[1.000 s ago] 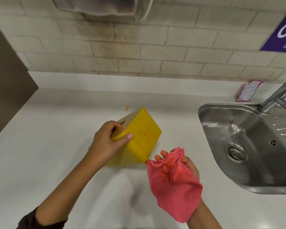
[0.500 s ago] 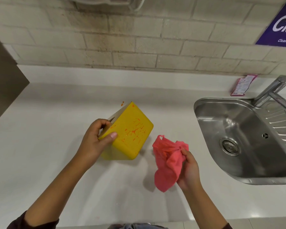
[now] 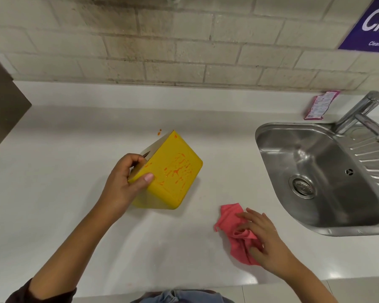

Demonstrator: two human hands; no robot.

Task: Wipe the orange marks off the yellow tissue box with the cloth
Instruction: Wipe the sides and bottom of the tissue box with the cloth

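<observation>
1. Step in hand: prep, not wiping yet. The left hand [image 3: 127, 182] grips the tissue box [image 3: 169, 173] at its left edge, thumb on the marked yellow face, fingers curled over the far side w/ the slot. The box is tilted, near-right corner on the tabletop [image 3: 53, 193], approx. mid-scene.
2. Orange marks [image 3: 177, 169] are spread over the upward-facing yellow side; one small dot near the far top corner. None look wiped off, so the task seems barely begun on this face.
3. The cloth [image 3: 234, 228], pink and crumpled, lies on the tabletop near-right of the box, clearly apart from it. The right hand [image 3: 263, 239] rests on it w/ fingers spread and loose, not clenched; whether it's gathering the cloth or letting go, can't tell.
4. Next move prob. calls for bunching the cloth into a pad, lifting it left to the box and rubbing the marked face while the left hand braces the tilt.
5. Around: sink [image 3: 269, 149] and tap [image 3: 359, 112] at right, a pink sachet [image 3: 319, 106] by the far wall, orange specks [image 3: 159, 132] on the tabletop just beyond the box.
6. Nothing lies btw. cloth and box. Risk, as a guess: the tilted box could slip under pressure.
</observation>
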